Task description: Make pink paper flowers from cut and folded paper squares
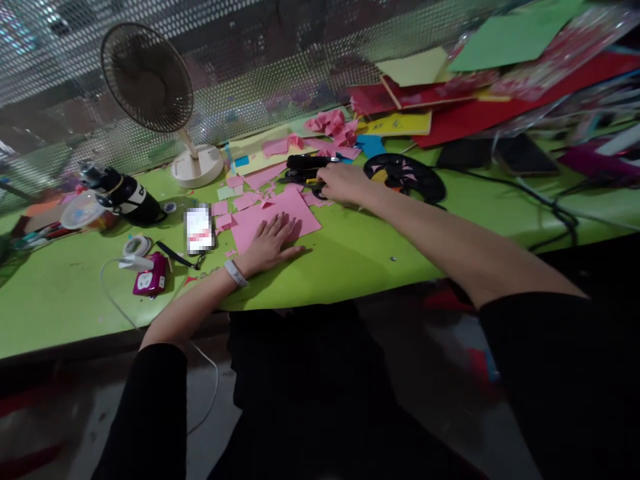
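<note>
My left hand (273, 243) lies flat with fingers spread on a sheet of pink paper (300, 217), near its front edge. Past the sheet's far right corner, my right hand (340, 183) has its fingers curled at the handles of black-and-yellow scissors (316, 191); the fingers partly hide them. A black stapler-like tool (305, 161) lies just beyond those fingers. Small pink paper pieces (246, 201) are scattered along the sheet's far edge. To the right of my right hand sits a black tray (425, 175) with pink scraps in it.
A white fan (197, 167) stands at the back left, near a black bottle (133, 200). A lit phone (199, 229), a tape roll (137, 246) and a purple adapter (150, 277) are on the left. Crumpled pink paper (333, 125), stacked coloured sheets (515, 40) and cables (545, 200) are farther right.
</note>
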A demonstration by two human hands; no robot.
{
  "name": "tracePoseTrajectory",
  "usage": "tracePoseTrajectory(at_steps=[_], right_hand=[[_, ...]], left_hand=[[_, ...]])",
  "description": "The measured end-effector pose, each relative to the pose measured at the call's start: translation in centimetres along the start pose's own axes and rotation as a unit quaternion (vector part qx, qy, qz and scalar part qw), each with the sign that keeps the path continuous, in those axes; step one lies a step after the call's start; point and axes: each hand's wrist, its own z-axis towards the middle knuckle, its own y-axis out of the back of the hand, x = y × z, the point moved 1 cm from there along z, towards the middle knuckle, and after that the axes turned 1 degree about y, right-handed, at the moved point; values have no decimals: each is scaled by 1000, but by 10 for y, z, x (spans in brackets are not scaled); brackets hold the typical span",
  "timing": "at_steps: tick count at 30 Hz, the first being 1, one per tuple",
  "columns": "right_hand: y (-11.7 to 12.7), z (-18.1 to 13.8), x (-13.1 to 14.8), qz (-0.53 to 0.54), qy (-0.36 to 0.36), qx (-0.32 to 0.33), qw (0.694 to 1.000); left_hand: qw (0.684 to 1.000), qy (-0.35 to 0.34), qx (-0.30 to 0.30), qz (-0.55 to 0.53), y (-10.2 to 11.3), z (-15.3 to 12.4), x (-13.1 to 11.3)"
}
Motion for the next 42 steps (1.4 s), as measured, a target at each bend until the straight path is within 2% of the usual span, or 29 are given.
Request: tracePoseTrajectory(at_steps=[4, 9, 15, 18, 20, 23, 28, 31, 33, 35, 36, 38, 42], right_hand=[[-7, 34, -19, -36, 13, -9, 999], [-11, 62, -26, -49, 1, 47, 998], [-3, 70, -24, -142, 17, 49, 989], [7, 62, -21, -141, 24, 16, 990], [13, 52, -18, -100, 22, 25, 994], [17, 32, -9, -45, -7, 80, 996], [30, 3, 4, 40, -48, 15, 998], [34, -26, 4, 105, -65, 22, 992], [30, -55, 0, 174, -86, 57, 979], [19, -89, -5, 328, -155, 102, 926], [14, -106, -7, 343, -174, 108, 917], [3, -133, -11, 336, -168, 131, 918], [-8, -155, -19, 189, -141, 131, 963]], left_hand=[[999, -37, 12, 21, -5, 2, 9], [998, -64, 16, 11, 0, -1, 13], [998, -61, 3, 12, -1, 0, 9], [998, -61, 5, 11, 0, 0, 9], [998, -60, 3, 13, 0, 0, 9], [998, -58, 0, 18, -1, 0, 10], [998, -62, -8, 26, -2, 0, 11], [998, -62, -11, 26, -2, 0, 12], [998, -63, -12, 21, -3, 0, 12], [998, -63, -8, 16, -3, 1, 12], [998, -62, -7, 15, -4, 1, 11], [998, -60, -6, 14, -4, 2, 11], [998, -62, 1, 8, -2, 2, 9]])
